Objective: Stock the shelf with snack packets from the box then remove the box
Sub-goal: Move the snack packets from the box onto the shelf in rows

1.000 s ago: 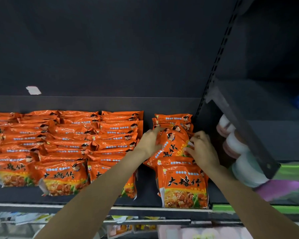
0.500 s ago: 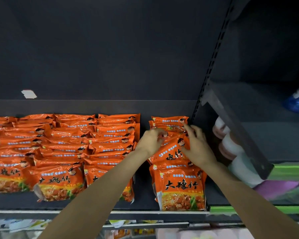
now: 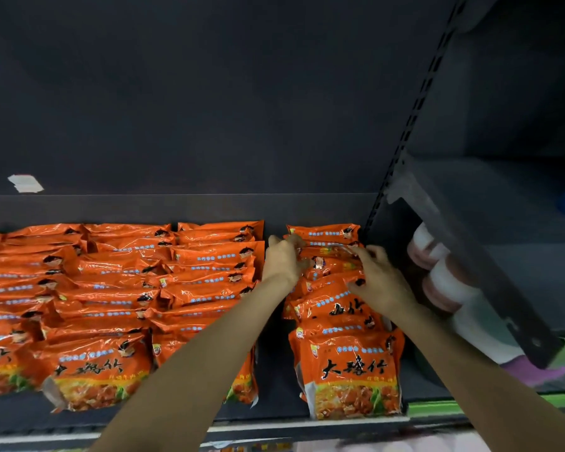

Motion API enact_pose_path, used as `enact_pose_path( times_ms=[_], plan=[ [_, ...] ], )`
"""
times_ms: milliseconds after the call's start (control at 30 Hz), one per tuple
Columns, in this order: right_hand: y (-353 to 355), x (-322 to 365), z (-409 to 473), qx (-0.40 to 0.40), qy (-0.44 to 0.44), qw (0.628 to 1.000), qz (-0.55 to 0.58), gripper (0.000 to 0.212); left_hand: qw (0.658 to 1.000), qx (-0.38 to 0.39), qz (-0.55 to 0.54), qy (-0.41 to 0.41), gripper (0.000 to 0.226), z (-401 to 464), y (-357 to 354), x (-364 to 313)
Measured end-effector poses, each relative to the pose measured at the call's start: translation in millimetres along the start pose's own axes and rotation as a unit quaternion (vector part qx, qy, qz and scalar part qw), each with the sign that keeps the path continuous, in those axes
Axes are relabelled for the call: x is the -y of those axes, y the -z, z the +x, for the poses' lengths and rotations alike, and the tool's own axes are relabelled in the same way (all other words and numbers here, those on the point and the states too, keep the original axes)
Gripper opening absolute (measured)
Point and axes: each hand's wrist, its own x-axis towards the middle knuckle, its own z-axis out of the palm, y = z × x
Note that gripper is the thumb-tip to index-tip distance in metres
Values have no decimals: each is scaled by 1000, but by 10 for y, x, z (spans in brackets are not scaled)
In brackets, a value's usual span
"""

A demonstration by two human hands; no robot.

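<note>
Left hand: the left hand (image 3: 282,257) is curled, fingertips pinching the left edge of a packet deep in the right-hand row (image 3: 336,288).
Right hand: the right hand (image 3: 377,277) lies flat and spread, fingers pressing the tops of the packets from the row's far side (not gripping anything, as far as can be seen).
Change: both hands have reached further back along the row than a second ago, from its middle toward the rear packets.
Meaning: the last packets seem placed and are now being squared up, so stocking here looks nearly finished.
Packets: the row sits between the two hands; the fuller rows (image 3: 118,288) lie left of the left hand.
Shelf: the shelf (image 3: 274,380) runs bare below the left forearm.
Box: not in view.
</note>
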Motion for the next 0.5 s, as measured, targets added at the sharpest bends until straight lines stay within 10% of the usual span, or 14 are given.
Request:
enact_pose_path(
  times_ms=[267, 500],
  plan=[
    [17, 31, 80, 28, -7, 999, 20, 78, 999, -45, -9, -27, 17, 28, -49, -52],
    [85, 122, 130, 9, -34, 992, 118, 55, 975, -61, 30, -210, 19, 3, 285, -237]
  ],
)
